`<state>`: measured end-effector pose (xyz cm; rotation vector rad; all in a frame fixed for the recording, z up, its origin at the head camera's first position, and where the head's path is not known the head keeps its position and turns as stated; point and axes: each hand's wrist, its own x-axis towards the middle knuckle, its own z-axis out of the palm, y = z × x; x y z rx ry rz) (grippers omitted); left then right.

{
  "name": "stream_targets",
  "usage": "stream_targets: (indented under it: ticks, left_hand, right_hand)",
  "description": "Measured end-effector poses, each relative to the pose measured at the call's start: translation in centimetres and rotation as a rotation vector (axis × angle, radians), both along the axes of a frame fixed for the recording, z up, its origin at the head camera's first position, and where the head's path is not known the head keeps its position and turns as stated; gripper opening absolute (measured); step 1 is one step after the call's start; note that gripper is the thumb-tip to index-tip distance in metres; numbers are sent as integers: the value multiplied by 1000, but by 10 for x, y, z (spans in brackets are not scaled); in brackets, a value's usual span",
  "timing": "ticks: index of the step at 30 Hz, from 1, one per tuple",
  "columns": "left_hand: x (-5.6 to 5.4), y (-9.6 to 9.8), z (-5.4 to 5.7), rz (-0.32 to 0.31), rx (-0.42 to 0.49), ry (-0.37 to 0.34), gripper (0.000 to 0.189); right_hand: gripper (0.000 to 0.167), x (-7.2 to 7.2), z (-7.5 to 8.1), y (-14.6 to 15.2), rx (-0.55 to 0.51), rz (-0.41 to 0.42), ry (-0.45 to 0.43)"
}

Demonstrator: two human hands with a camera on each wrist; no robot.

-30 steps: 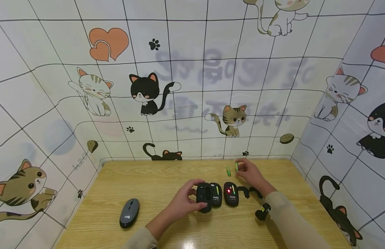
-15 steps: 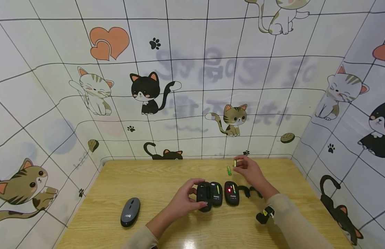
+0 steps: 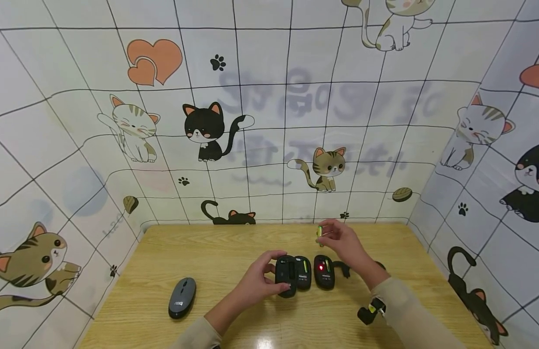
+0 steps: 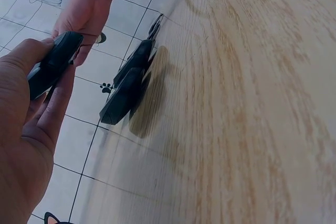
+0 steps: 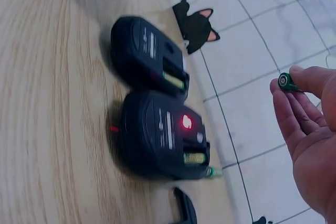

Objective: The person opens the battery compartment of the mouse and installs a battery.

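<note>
My left hand [image 3: 258, 281] grips a black computer mouse [image 3: 285, 277], underside up, by its two ends; the left wrist view shows this mouse [image 4: 52, 66] raised off the table. Between its thumb and fingers my right hand [image 3: 348, 246] pinches a small green battery [image 5: 285, 81], above the table's back part. Beside the held mouse lies a second black mouse [image 3: 303, 272], and right of that a third mouse [image 3: 324, 272] with a red light glowing. Both lie underside up with a battery in their bays. A loose green battery [image 5: 213, 171] lies behind them, mostly hidden in the head view.
A grey mouse [image 3: 182, 298] stands right side up at the table's left. Black curved covers [image 3: 341, 268] lie right of the third mouse, partly behind my right forearm. Cat-print sheeting [image 3: 260, 160] walls the wooden table [image 3: 234, 334] at back and sides.
My right hand has moved left with the pinched battery, now over the loose one on the table. My left hand keeps its hold on the mouse in the same place.
</note>
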<state>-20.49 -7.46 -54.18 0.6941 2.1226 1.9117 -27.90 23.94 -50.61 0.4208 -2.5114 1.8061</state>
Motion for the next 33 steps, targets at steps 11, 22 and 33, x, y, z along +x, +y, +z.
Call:
stream_targets:
  ticks: [11, 22, 33]
  left_hand:
    - [2, 1, 1, 6, 4, -10, 78]
    - [1, 0, 0, -7, 14, 7, 78]
    - [0, 1, 2, 0, 17, 10, 77]
  right_hand:
    - [37, 16, 9, -19, -71, 43, -36]
    - [32, 30, 22, -33, -15, 21, -5]
    - [26, 47, 36, -48, -52, 93, -18]
